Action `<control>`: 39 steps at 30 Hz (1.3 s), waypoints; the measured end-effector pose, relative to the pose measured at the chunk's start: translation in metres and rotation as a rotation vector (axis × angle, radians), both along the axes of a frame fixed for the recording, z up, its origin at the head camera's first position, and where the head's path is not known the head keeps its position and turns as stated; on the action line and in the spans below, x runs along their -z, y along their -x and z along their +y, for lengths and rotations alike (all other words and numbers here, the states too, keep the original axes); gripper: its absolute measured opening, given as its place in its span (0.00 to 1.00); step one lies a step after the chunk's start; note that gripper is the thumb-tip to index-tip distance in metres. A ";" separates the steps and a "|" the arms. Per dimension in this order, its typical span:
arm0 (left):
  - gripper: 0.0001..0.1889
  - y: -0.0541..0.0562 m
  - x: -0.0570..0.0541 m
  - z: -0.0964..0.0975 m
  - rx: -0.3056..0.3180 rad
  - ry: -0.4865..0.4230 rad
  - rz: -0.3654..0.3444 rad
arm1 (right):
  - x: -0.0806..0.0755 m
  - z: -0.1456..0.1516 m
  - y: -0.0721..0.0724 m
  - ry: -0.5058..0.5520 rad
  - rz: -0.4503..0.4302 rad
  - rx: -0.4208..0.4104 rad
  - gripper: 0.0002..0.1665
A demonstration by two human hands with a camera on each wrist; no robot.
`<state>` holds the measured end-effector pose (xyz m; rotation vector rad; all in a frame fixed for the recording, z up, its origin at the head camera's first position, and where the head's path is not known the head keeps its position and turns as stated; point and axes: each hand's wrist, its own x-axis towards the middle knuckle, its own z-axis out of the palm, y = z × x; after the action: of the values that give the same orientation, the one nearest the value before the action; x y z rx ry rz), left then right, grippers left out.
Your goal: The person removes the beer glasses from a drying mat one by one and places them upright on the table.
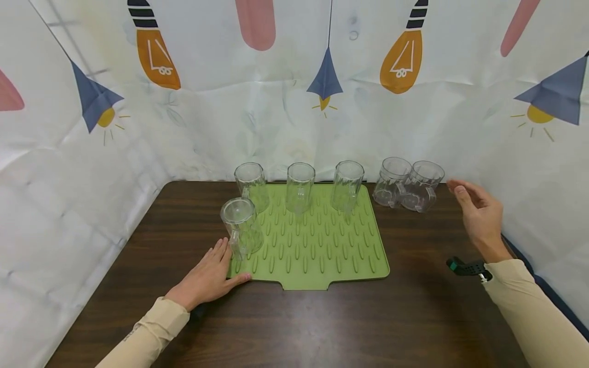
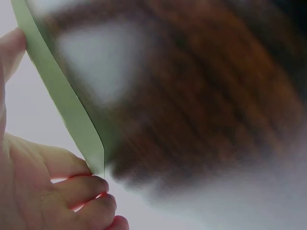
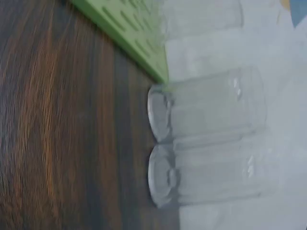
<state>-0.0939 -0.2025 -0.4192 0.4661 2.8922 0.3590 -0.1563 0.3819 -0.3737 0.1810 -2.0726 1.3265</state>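
Outspread left hand (image 1: 208, 273) against mat (image 1: 306, 273), relaxed right hand (image 1: 482, 217) beside upright, mouth-up mugs (image 1: 421, 186), both empty

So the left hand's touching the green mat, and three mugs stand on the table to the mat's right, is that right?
Not quite: two mugs, not three, stand on the table to the right of the green mat, as the head view shows. The left hand is touching the mat.

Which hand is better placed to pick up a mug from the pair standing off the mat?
Likely the right hand, empty and close beside the rightmost mug; the left hand rests at the near-left corner of the green mat.
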 end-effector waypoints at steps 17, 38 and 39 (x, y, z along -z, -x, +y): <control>0.56 0.006 -0.003 -0.005 -0.013 0.019 0.018 | -0.004 -0.082 -0.005 -0.052 -0.016 -0.247 0.19; 0.58 0.004 -0.005 -0.001 -0.004 -0.007 -0.041 | 0.022 -0.178 -0.020 0.113 -0.090 -0.608 0.23; 0.58 0.004 -0.005 -0.001 -0.005 -0.008 -0.041 | 0.023 -0.182 -0.020 0.112 -0.091 -0.615 0.23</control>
<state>-0.0976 -0.2039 -0.4144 0.4474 2.8537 0.3761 -0.1358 0.1998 -0.3969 0.7693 -2.0912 1.8285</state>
